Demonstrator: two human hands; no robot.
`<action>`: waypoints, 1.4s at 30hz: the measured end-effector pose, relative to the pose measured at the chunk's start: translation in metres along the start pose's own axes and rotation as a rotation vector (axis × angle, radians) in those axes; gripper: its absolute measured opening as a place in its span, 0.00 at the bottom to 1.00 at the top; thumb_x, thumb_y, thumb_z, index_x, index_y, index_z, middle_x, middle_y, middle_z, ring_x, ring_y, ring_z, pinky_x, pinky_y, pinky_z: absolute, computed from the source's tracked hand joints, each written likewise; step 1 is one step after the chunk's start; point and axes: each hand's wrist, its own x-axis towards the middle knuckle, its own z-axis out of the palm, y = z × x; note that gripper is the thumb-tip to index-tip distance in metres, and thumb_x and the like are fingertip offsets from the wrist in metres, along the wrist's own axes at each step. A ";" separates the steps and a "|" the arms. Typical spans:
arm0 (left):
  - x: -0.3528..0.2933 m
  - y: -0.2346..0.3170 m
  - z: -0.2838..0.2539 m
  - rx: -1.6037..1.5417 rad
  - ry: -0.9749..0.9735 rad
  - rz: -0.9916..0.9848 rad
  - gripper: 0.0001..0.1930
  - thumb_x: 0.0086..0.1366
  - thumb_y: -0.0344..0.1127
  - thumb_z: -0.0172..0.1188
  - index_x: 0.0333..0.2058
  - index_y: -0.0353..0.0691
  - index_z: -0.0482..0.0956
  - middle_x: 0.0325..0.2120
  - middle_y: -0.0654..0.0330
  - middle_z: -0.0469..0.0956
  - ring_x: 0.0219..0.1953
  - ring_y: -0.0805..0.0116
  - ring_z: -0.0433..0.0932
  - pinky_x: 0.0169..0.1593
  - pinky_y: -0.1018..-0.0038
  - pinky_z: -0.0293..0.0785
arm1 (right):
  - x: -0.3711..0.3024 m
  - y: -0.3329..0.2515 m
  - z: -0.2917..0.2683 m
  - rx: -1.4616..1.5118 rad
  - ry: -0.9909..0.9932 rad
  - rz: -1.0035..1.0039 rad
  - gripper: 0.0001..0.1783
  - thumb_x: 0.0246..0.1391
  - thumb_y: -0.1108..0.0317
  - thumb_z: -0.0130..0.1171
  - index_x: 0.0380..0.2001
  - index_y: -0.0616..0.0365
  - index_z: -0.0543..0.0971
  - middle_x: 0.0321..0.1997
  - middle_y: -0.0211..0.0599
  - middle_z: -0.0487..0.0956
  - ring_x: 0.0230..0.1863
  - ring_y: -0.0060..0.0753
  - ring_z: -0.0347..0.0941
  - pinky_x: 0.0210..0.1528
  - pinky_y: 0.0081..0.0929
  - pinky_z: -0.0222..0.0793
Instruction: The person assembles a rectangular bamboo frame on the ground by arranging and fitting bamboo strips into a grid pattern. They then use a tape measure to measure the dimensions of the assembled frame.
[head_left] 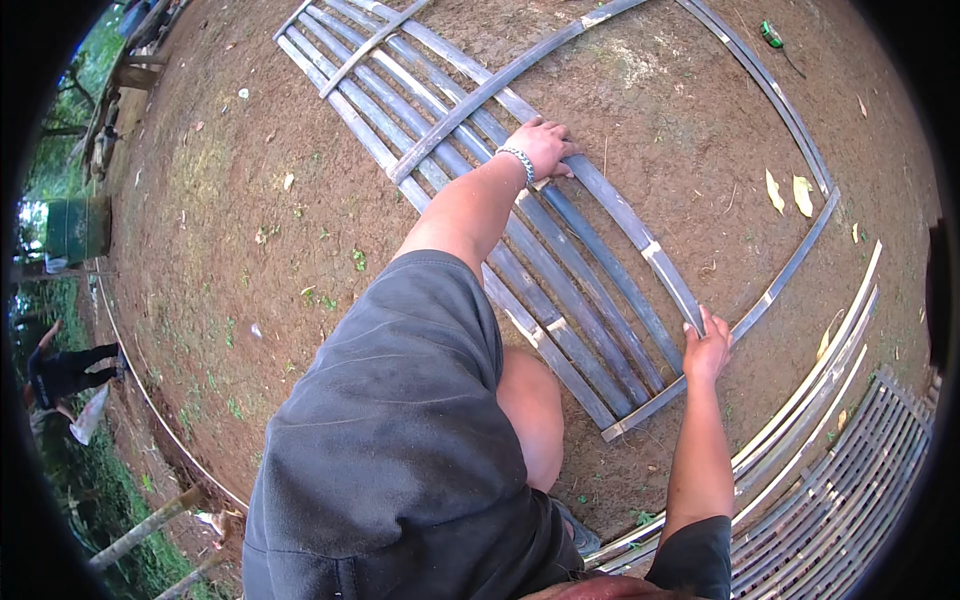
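A long dark split-bamboo slat [615, 205] runs from the top of the view down toward the near rail. My left hand [540, 148], with a chain bracelet at the wrist, lies over its middle, fingers curled across it. At its near end, my right hand [708, 345] grips the slat, thumb and fingers around the tip, just above the near rail [650, 408]. Several parallel slats [560, 270] lie to its left on the bamboo frame. A crosspiece [500, 80] passes across the slats beyond my left hand. The frame's right rail [775, 95] curves past bare ground.
A green tape measure [770, 35] lies beyond the frame, with yellow leaves [802, 195] near its right corner. Loose bamboo strips [800, 405] and a slatted panel [850, 490] lie at lower right. At left are a person [75, 375], a white bag [90, 415] and a green container [78, 230].
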 end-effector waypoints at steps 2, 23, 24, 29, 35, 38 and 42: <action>-0.003 -0.010 0.005 -0.021 0.000 -0.014 0.28 0.63 0.57 0.61 0.61 0.60 0.74 0.56 0.59 0.74 0.62 0.59 0.70 0.69 0.59 0.60 | -0.002 -0.009 0.002 0.025 -0.007 -0.005 0.28 0.48 0.63 0.73 0.55 0.37 0.82 0.56 0.34 0.76 0.59 0.42 0.70 0.62 0.44 0.66; 0.004 -0.013 -0.010 0.061 0.047 -0.164 0.30 0.60 0.53 0.66 0.62 0.62 0.74 0.60 0.63 0.72 0.62 0.59 0.71 0.64 0.61 0.67 | -0.001 -0.045 0.006 0.097 0.037 0.052 0.24 0.54 0.60 0.67 0.56 0.37 0.81 0.57 0.27 0.76 0.62 0.36 0.66 0.66 0.44 0.55; 0.005 -0.015 -0.012 0.076 0.044 -0.163 0.30 0.60 0.53 0.66 0.62 0.61 0.74 0.60 0.63 0.73 0.62 0.58 0.71 0.65 0.61 0.67 | -0.001 -0.047 0.009 0.107 0.027 0.055 0.24 0.54 0.61 0.66 0.56 0.38 0.81 0.57 0.27 0.76 0.62 0.36 0.66 0.66 0.44 0.55; 0.003 -0.013 -0.010 0.067 0.033 -0.108 0.28 0.59 0.53 0.67 0.59 0.60 0.77 0.59 0.64 0.74 0.61 0.59 0.72 0.64 0.62 0.68 | -0.002 -0.046 0.010 0.133 -0.005 0.028 0.23 0.55 0.61 0.66 0.56 0.39 0.81 0.57 0.27 0.77 0.63 0.36 0.66 0.65 0.44 0.57; -0.004 -0.016 -0.008 0.024 0.044 -0.055 0.26 0.58 0.54 0.67 0.55 0.56 0.80 0.55 0.64 0.77 0.58 0.59 0.75 0.61 0.62 0.70 | -0.006 -0.036 0.003 0.116 -0.049 -0.037 0.23 0.54 0.56 0.67 0.55 0.37 0.81 0.55 0.28 0.78 0.61 0.38 0.69 0.61 0.45 0.64; -0.002 -0.014 -0.012 -0.026 0.025 -0.061 0.26 0.59 0.54 0.66 0.55 0.55 0.81 0.54 0.64 0.77 0.57 0.58 0.75 0.60 0.62 0.72 | 0.004 -0.030 0.004 0.079 -0.068 -0.107 0.24 0.52 0.55 0.69 0.54 0.36 0.82 0.52 0.29 0.78 0.58 0.38 0.71 0.58 0.42 0.68; -0.003 -0.019 -0.003 -0.017 0.074 -0.013 0.24 0.60 0.51 0.66 0.55 0.54 0.81 0.53 0.63 0.78 0.55 0.57 0.76 0.58 0.62 0.73 | 0.003 -0.026 0.014 0.055 -0.011 -0.126 0.26 0.49 0.57 0.71 0.54 0.37 0.82 0.50 0.30 0.79 0.55 0.39 0.73 0.55 0.41 0.72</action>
